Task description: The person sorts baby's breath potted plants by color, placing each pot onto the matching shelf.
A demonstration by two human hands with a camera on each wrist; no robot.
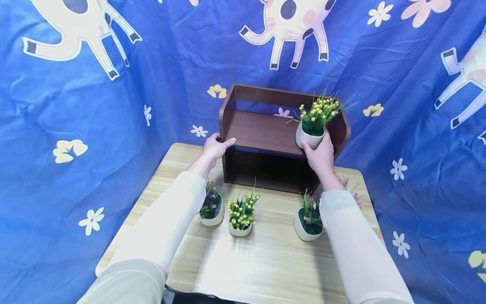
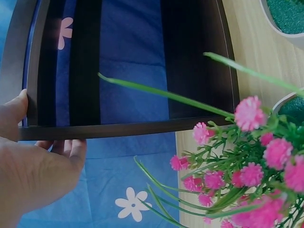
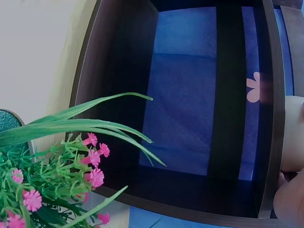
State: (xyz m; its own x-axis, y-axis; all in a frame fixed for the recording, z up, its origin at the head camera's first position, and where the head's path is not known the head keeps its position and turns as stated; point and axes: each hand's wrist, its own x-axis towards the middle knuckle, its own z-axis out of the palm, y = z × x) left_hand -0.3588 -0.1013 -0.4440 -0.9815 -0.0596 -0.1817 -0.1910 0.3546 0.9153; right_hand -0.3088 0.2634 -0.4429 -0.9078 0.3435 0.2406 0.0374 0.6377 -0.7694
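A dark brown two-tier shelf [image 1: 262, 128] stands at the back of the table. My left hand [image 1: 215, 148] grips its left side panel; in the left wrist view that hand [image 2: 42, 175] has its thumb on one side and its fingers on the outer side. At the right end of the upper board, my right hand [image 1: 320, 154] holds a white pot [image 1: 307, 137] of yellow artificial flowers, thumb at the front and fingers around the right side. Only part of the pot [image 3: 293, 135] and hand [image 3: 290, 202] shows at the edge of the right wrist view.
On the wooden table [image 1: 265, 270] before the shelf sit a pink-flowered pot [image 1: 213, 215], a yellow-flowered pot [image 1: 241, 230] and another pink-flowered pot [image 1: 306, 232]. More pink flowers [image 1: 356, 197] peek out behind my right forearm. A blue patterned curtain [image 1: 171, 84] hangs close around the table.
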